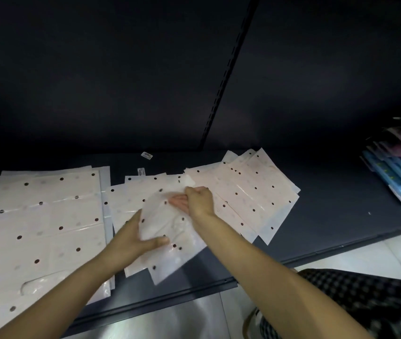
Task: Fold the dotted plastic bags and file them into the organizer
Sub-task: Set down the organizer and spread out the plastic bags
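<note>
Both arms stretched forward over a dark shelf (329,216), bare to the elbow. Left hand (135,237) low and near, palm turned in, thumb on top of a bag (165,226) and fingers tucked under its left edge, holding it. Right hand (198,200) farther out, knuckles up, closed in a pinch on the same bag's top edge, wrist bent down a little. Bag pale pink with dark dots, partly lifted and curled between the two hands, above a middle pile (131,199) of the same bags. A bigger flat pile (40,228) to the left, spread wide. Another pile (255,192) to the right, fanned out and tilted, just beside the right hand. Blue and pink packs (397,177) at the far right of the shelf, well apart from the bags. Checked cloth (365,302) at bottom right.
</note>
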`<state>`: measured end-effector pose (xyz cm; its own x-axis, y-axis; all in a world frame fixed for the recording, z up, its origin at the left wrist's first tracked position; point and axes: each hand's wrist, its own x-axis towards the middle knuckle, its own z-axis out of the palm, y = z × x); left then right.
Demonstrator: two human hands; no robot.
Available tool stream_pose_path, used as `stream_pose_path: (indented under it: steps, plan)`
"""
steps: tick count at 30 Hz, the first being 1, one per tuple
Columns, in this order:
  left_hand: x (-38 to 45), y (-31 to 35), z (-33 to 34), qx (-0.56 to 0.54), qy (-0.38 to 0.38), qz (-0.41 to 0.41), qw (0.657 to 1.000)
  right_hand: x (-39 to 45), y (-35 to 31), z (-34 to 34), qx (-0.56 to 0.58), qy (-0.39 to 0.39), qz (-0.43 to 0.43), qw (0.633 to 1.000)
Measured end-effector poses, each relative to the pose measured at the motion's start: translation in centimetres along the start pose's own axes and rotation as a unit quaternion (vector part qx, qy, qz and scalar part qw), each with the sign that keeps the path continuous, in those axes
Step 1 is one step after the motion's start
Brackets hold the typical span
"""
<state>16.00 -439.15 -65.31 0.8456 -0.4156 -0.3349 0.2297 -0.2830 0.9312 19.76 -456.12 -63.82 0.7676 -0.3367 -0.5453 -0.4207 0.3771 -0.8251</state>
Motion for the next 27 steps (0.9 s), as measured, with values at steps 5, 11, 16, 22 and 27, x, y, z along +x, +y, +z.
stream_pose_path:
  steps: [5, 11, 16, 22, 27]
  plan:
    - [2.0, -0.5, -2.7, 0.11, 0.192, -0.021, 0.975, 1.4, 1.2, -2.1, -0.129, 0.012, -0.1, 0.987]
    - [4.2, -0.7, -4.4, 0.154, 0.192, -0.017, 0.969, 4.2, 0.5, -14.5, -0.558, 0.191, -0.163, 0.791]
    - [5.2, -1.0, -3.5, 0.139, 0.195, -0.01, 0.971, 5.1, 0.8, -18.5, -0.618, 0.205, -0.176, 0.738]
    - [5.0, -1.2, -3.6, 0.217, 0.243, 0.029, 0.945, 5.3, 0.2, -18.4, -0.598, 0.155, -0.132, 0.775]
    - [3.2, -3.0, -3.8, 0.397, 0.06, 0.073, 0.913, 5.2, 0.2, -18.9, -0.566, 0.161, -0.151, 0.794]
